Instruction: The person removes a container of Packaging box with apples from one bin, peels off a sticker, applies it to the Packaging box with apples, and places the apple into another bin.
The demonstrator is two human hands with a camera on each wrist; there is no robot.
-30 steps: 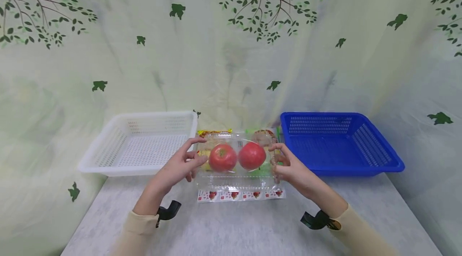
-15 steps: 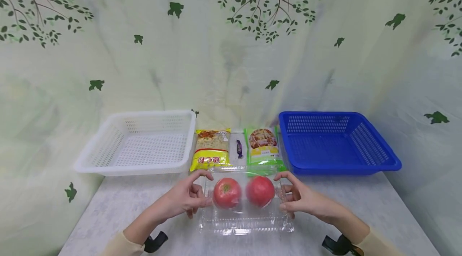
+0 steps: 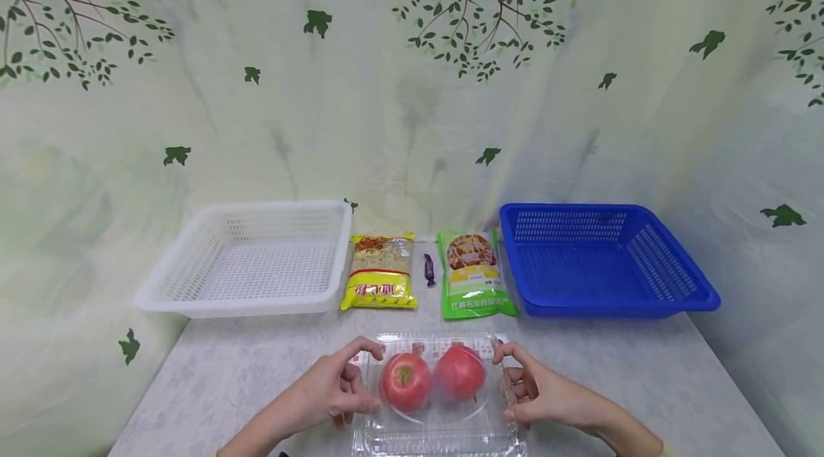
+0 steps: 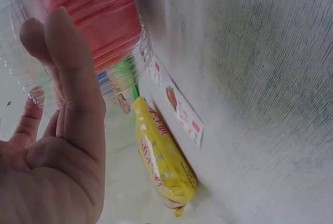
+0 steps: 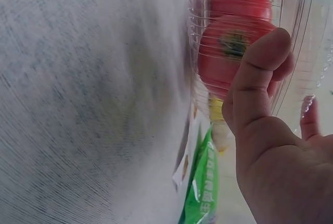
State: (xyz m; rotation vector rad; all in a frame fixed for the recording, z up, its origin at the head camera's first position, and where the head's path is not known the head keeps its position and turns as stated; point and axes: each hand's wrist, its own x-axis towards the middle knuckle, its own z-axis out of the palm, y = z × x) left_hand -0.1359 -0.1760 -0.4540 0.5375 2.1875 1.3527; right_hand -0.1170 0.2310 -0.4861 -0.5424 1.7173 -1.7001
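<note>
A clear plastic clamshell box point(image 3: 444, 441) with two red apples inside, a left apple point(image 3: 405, 382) and a right apple point(image 3: 460, 374), lies low over the near part of the table. Its lid is down over the fruit. My left hand point(image 3: 331, 389) grips the box's left end, thumb and fingers curled on the edge. At the opposite end my right hand point(image 3: 547, 394) holds it the same way. Behind the clear plastic shows a white printed strip with red fruit pictures point(image 4: 177, 102). Whether the box touches the table is unclear.
A white basket point(image 3: 144, 300) stands at the back left, a blue basket point(image 3: 698, 294) at the back right. Between them lie a yellow food packet point(image 3: 380, 282), a small purple wrapped candy point(image 3: 429, 270) and a green food packet point(image 3: 478, 289). A leaf-printed curtain hangs behind.
Both hands have brought the box of apples toward me, away from the packets. Packets and candy, seen through or behind the box before, now show fully. The box now overlaps the printed strip.
</note>
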